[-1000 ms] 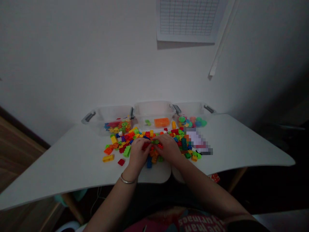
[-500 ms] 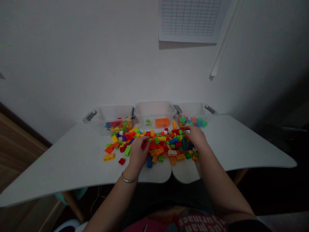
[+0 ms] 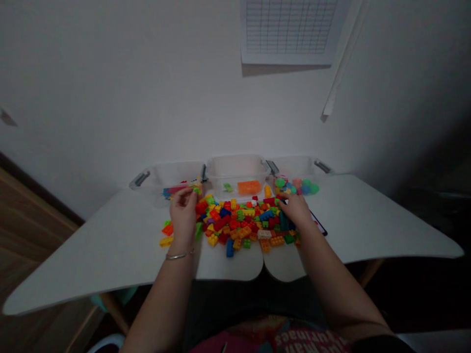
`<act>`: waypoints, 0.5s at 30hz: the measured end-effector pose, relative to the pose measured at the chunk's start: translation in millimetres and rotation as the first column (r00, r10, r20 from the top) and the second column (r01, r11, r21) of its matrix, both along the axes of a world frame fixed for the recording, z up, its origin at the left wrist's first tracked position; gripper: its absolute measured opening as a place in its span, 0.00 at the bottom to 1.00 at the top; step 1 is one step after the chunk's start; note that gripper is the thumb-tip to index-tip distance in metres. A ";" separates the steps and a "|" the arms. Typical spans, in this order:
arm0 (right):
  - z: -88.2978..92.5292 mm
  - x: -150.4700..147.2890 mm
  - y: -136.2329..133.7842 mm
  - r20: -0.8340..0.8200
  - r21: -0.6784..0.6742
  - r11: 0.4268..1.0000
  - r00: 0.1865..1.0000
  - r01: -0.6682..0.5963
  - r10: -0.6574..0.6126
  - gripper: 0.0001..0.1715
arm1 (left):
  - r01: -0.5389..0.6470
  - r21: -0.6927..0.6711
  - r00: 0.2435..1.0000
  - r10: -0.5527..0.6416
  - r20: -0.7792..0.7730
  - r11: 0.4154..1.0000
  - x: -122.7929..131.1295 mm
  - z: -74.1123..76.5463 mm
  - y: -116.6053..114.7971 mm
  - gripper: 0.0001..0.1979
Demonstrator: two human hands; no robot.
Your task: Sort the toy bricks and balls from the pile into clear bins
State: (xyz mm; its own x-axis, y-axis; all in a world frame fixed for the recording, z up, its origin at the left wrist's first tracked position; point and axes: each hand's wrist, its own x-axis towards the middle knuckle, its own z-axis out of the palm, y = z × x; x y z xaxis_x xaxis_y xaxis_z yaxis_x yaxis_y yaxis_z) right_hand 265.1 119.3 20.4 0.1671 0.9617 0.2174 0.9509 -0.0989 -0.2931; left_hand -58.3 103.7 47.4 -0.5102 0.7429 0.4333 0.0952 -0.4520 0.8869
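Observation:
My left hand (image 3: 183,211), with a bracelet at the wrist, is raised at the front of the left clear bin (image 3: 172,172). Its thumb and fingers are pinched together; light green shows at the tips, but whether it is held or lies in the bin behind is unclear. My right hand (image 3: 297,210) reaches to the far right of a heap of toy building bricks (image 3: 235,225). Those fingers are closed together, touching the bricks near a dark red brick (image 3: 270,201); what they hold is hidden. A phone (image 3: 319,224) lies partly beneath the right forearm.
The middle clear bin (image 3: 237,166) contains an orange block (image 3: 249,187) and a small green piece (image 3: 227,187). Round coloured pieces (image 3: 308,187) sit in the right clear bin (image 3: 294,164). All three bins stand against the wall on a white table (image 3: 375,220).
My left hand has moved left and away from me, from the middle of the heap to the left bin. The right hand stays almost in place, and more of the phone shows.

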 end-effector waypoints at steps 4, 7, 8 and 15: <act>1.2 -1.9 -3.5 0.051 0.000 1.000 0.999 -0.014 0.014 0.20 | -0.302 0.120 0.949 0.311 -0.056 0.946 -22.3 25.7 22.9 0.11; -0.5 -1.4 -3.7 0.023 0.007 1.000 1.000 -0.021 0.021 0.20 | -0.315 0.134 0.894 0.341 -0.290 0.940 -31.9 38.3 38.3 0.09; -1.4 -0.8 -3.2 0.011 0.009 1.000 1.000 -0.021 0.021 0.19 | -0.311 0.122 0.856 0.333 -0.396 0.943 -34.1 40.6 43.0 0.08; -6.4 3.2 1.0 -0.005 0.018 0.998 0.999 -0.054 0.054 0.20 | -0.450 -0.045 0.484 0.201 -0.851 0.892 -38.9 38.0 61.1 0.14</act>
State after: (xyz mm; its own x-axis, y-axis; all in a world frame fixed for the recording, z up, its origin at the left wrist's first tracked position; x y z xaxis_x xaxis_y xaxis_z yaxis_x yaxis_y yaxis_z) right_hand 268.3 120.3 14.0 0.1164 0.9654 0.2334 0.9530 -0.0423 -0.3000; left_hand -97.2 164.8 85.4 -0.2560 0.7352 0.6276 0.9149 -0.0254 0.4029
